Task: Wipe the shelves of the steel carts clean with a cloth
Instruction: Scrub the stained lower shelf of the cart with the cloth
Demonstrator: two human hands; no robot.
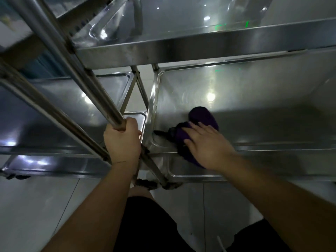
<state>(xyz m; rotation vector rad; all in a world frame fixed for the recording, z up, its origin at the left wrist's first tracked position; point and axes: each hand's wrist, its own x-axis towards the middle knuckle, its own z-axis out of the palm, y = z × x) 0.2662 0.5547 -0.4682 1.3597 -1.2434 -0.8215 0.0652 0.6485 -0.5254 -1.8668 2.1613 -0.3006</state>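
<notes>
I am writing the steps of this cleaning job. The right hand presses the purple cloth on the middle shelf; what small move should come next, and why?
Probably slide the right hand with the purple cloth away from the near left corner, across the middle shelf to the right. The cloth lies bunched at that corner, while most of the shelf beyond it lies uncovered. The left hand grips the cart post, which should steady the cart.
</notes>
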